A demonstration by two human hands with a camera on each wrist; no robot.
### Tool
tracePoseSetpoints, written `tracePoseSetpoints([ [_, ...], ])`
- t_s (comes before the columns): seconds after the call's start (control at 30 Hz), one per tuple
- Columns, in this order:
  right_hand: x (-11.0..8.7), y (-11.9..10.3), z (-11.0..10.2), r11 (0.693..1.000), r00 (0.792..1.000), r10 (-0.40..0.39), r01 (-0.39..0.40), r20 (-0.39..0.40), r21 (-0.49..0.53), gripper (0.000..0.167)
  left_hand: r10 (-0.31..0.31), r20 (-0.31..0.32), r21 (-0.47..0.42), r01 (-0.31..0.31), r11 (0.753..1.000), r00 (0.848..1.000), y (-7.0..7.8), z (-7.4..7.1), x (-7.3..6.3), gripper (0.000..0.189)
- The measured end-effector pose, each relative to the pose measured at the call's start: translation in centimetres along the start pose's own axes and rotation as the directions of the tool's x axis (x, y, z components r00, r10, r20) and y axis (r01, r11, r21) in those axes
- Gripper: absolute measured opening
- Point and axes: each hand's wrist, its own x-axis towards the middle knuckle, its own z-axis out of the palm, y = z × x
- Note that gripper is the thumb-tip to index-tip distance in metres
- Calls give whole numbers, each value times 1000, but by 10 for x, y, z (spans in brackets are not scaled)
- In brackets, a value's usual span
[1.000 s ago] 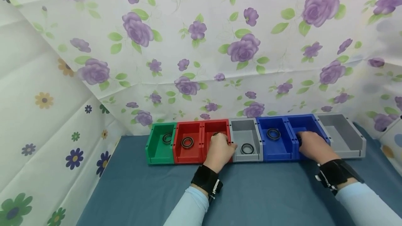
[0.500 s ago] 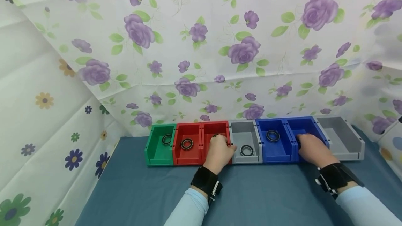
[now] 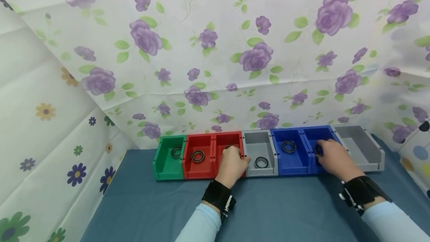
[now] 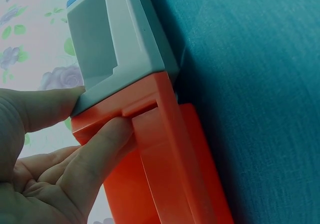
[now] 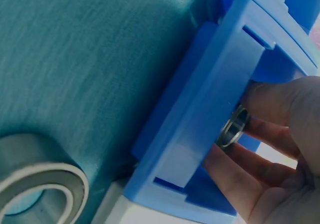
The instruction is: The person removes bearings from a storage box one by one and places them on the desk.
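Observation:
My left hand [image 3: 232, 163] pinches the adjoining walls of a red bin [image 4: 150, 149] and a grey bin [image 4: 135, 38], thumb on the grey side and forefinger inside the red one. Behind its knuckles shows a bit of a dark ring [image 3: 229, 146] in that red bin. Over at the right blue bin [image 3: 320, 133], my right hand [image 3: 337, 163] reaches in and holds a ball bearing [image 5: 235, 128] on edge between thumb and fingers. In the middle grey bin lies another bearing [image 3: 261, 162]; the left blue bin also has a bearing [image 3: 289, 146] in it.
Bearings lie in the green bin [image 3: 159, 163] and the left red bin [image 3: 189, 145]. A grey bin [image 3: 359, 145] ends the row at right. One large bearing [image 5: 45, 184] sits on the blue cloth [image 5: 90, 58] near the right wrist. Flowered sheeting [image 3: 201, 66] hangs behind.
The head view has shifted slightly. The bearing at my right fingertips shows more plainly than before. My left hand keeps its place at the bin walls.

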Motion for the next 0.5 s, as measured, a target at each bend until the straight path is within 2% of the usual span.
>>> tracePoseSetpoints([
  [0.13, -1, -4, -6, 999, 999, 23, -22, -41, 36, 47, 4, 1, 1, -4, 1000, 1000, -1, 0, 0, 32],
  [0.3, -3, -6, -16, 997, 993, 19, -11, -119, 73, 49, -2, -4, -6, 2, 1000, 1000, -1, 0, 0, 32],
  [0.5, -8, -9, -28, 998, 979, -8, 20, -202, 55, 51, -18, 13, -15, 18, 1000, 1000, -1, 1, 0, 28],
])
